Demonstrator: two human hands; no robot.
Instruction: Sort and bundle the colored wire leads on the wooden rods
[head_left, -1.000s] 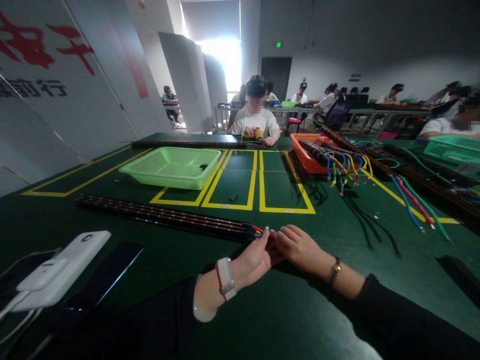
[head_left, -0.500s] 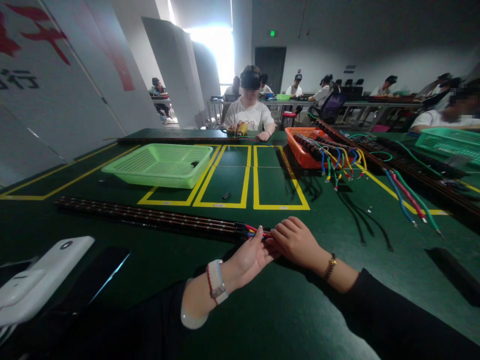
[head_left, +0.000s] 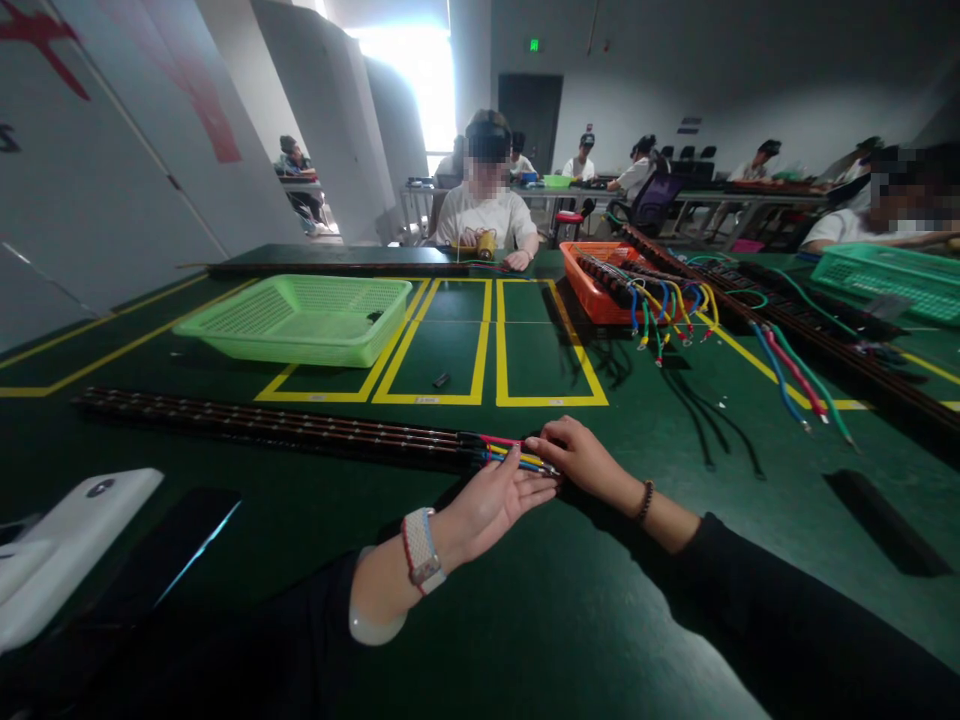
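Note:
Several coloured wires [head_left: 517, 455], red, yellow and blue, come out of the right end of a long dark strip assembly [head_left: 285, 424] lying on the green table. My left hand [head_left: 487, 505], palm up beneath the wires, has its thumb over them and its fingers stretched toward the right. The wires' bare metal ends rest by its fingertips. From above, my right hand [head_left: 581, 458] has its fingers closed at the red wire near its end. Parts of the wires are hidden by both hands.
A light green basket [head_left: 300, 340] stands behind the strip. An orange basket [head_left: 589, 290] holds parts with dangling wires. A white device [head_left: 90, 550] and a dark phone-like slab [head_left: 180, 550] lie left. A black bar [head_left: 885, 520] lies right. A person [head_left: 487, 200] sits opposite.
My right hand has shifted slightly off my left palm and its fingers are less curled over. More of the wires now shows, with their metal ends visible. The view has shifted slightly.

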